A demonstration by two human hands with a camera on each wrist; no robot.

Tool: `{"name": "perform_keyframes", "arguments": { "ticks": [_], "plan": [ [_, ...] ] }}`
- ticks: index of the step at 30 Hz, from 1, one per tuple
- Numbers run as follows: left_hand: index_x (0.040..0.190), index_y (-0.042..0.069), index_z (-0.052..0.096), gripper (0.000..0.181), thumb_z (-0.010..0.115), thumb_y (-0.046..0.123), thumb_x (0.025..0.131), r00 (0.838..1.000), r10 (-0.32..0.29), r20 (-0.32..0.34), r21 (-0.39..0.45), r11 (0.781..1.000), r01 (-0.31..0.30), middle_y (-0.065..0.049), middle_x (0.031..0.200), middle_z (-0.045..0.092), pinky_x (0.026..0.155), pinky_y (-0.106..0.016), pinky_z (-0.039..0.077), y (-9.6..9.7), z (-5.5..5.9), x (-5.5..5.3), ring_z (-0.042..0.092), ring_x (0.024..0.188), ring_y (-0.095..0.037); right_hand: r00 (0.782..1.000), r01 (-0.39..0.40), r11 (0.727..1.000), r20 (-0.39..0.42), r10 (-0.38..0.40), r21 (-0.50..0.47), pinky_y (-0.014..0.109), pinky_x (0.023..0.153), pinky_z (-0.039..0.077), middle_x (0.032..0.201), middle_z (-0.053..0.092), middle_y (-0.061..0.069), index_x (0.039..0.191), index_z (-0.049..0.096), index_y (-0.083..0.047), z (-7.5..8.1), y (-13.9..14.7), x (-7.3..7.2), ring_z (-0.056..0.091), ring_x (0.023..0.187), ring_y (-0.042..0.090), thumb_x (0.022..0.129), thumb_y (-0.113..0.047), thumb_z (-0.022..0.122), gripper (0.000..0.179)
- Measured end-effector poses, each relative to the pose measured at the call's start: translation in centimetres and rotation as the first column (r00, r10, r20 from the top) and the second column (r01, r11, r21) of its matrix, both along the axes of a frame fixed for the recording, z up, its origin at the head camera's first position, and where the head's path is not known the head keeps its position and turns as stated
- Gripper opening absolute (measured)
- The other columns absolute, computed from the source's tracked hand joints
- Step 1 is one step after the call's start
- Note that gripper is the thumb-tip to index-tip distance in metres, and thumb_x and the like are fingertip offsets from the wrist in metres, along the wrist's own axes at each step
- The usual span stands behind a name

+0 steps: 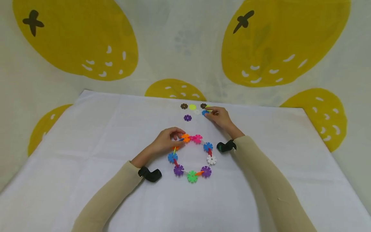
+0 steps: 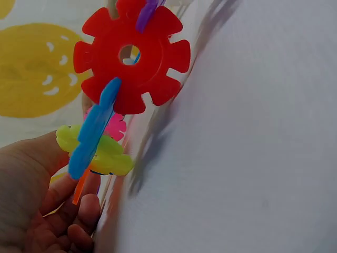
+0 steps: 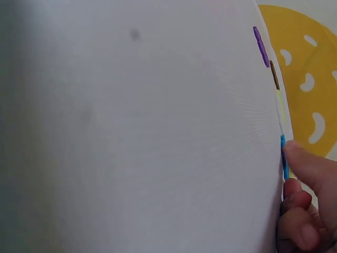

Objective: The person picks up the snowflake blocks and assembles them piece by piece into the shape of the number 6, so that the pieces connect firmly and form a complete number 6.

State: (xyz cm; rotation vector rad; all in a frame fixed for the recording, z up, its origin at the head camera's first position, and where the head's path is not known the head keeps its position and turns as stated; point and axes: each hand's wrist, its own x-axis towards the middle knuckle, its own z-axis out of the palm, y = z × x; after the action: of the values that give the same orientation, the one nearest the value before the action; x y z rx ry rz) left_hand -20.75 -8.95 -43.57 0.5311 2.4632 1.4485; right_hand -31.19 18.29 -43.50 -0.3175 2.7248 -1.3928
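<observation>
A ring of interlocking plastic snowflake discs lies on the white cloth, with a green disc, purple disc and white disc among its links. My left hand pinches the ring at its far left, beside an orange disc. Close up in the left wrist view, a red disc, a blue disc and a yellow-green disc join near the thumb. Over the loose discs at the back, my right hand reaches with thumb at a flat blue disc and index finger extended beyond it.
Beside the right hand lie loose discs: two brown discs, a yellow disc, a white disc and a purple disc. Behind the table's far edge hangs a pale curtain with yellow fruit prints. Each wrist wears a black camera.
</observation>
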Motion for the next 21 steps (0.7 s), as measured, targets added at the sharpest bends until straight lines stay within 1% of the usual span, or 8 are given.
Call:
{"name": "perform_keyframes", "arguments": {
  "ticks": [3,6,9,13,17,19,21],
  "plan": [
    [0.12,0.007,0.066,0.041,0.079,0.019,0.082,1.0,0.013,0.01,0.005,1.0,-0.013,-0.005,0.098,0.062,0.072,-0.025,0.043,0.2,0.0,-0.1,0.051,0.086,-0.019,1.0,-0.019,0.998,-0.004,0.019,0.062,0.029,0.072,0.041,0.088,0.058,0.013,0.131,0.062,-0.004,0.2,-0.3,-0.2,0.05,0.086,0.024,0.093,-0.015,0.067,0.04],
    [0.12,0.008,0.067,0.043,0.08,0.02,0.081,1.0,0.028,0.012,0.004,1.0,-0.028,-0.004,0.098,0.062,0.074,-0.026,0.042,0.4,-0.2,-0.2,0.05,0.087,-0.019,1.0,-0.03,0.994,0.007,0.029,0.107,0.034,0.078,0.041,0.091,0.057,0.015,0.129,0.062,-0.002,0.4,-0.5,-0.2,0.05,0.089,0.027,0.094,-0.016,0.066,0.039],
    [0.119,0.008,0.068,0.042,0.08,0.02,0.08,0.999,0.042,-0.008,0.003,0.999,-0.042,-0.004,0.097,0.061,0.073,-0.027,0.042,0.5,-0.4,-0.1,0.049,0.086,-0.018,1.0,-0.021,0.991,0.02,0.018,0.132,0.036,0.081,0.042,0.096,0.056,0.017,0.127,0.062,0.0,0.6,-0.6,-0.1,0.05,0.092,0.029,0.094,-0.017,0.066,0.038],
    [0.117,0.011,0.069,0.04,0.08,0.022,0.08,0.998,0.052,-0.043,-0.016,0.998,-0.053,-0.002,0.094,0.061,0.072,-0.026,0.041,0.5,-0.6,0.0,0.05,0.084,-0.017,0.998,0.011,0.992,0.053,-0.017,0.124,0.037,0.084,0.042,0.103,0.054,0.018,0.122,0.059,0.002,0.5,-0.6,0.1,0.049,0.096,0.03,0.092,-0.018,0.068,0.037],
    [0.117,0.014,0.07,0.039,0.08,0.025,0.081,0.996,0.055,-0.065,-0.031,0.998,-0.057,0.0,0.092,0.061,0.07,-0.027,0.04,0.4,-0.7,-0.1,0.051,0.081,-0.016,0.997,0.027,0.996,0.075,-0.033,0.088,0.038,0.088,0.043,0.111,0.056,0.02,0.12,0.057,0.003,0.5,-0.5,0.4,0.05,0.102,0.031,0.09,-0.02,0.07,0.04],
    [0.117,0.015,0.07,0.039,0.08,0.026,0.081,0.996,0.053,-0.076,-0.033,0.998,-0.056,0.0,0.091,0.062,0.069,-0.027,0.04,0.3,-0.7,-0.2,0.051,0.081,-0.016,0.996,0.032,0.997,0.077,-0.037,0.073,0.036,0.087,0.044,0.114,0.058,0.02,0.119,0.057,0.002,0.6,-0.6,0.6,0.051,0.102,0.03,0.09,-0.021,0.072,0.04],
    [0.117,0.015,0.07,0.039,0.08,0.026,0.081,0.995,0.052,-0.084,-0.034,0.998,-0.055,0.0,0.091,0.062,0.069,-0.026,0.04,0.2,-0.7,-0.3,0.051,0.08,-0.016,0.997,0.036,0.998,0.071,-0.04,0.06,0.032,0.084,0.045,0.112,0.06,0.02,0.116,0.058,0.002,0.8,-0.6,0.8,0.053,0.099,0.028,0.089,-0.02,0.072,0.038]
  ]
}}
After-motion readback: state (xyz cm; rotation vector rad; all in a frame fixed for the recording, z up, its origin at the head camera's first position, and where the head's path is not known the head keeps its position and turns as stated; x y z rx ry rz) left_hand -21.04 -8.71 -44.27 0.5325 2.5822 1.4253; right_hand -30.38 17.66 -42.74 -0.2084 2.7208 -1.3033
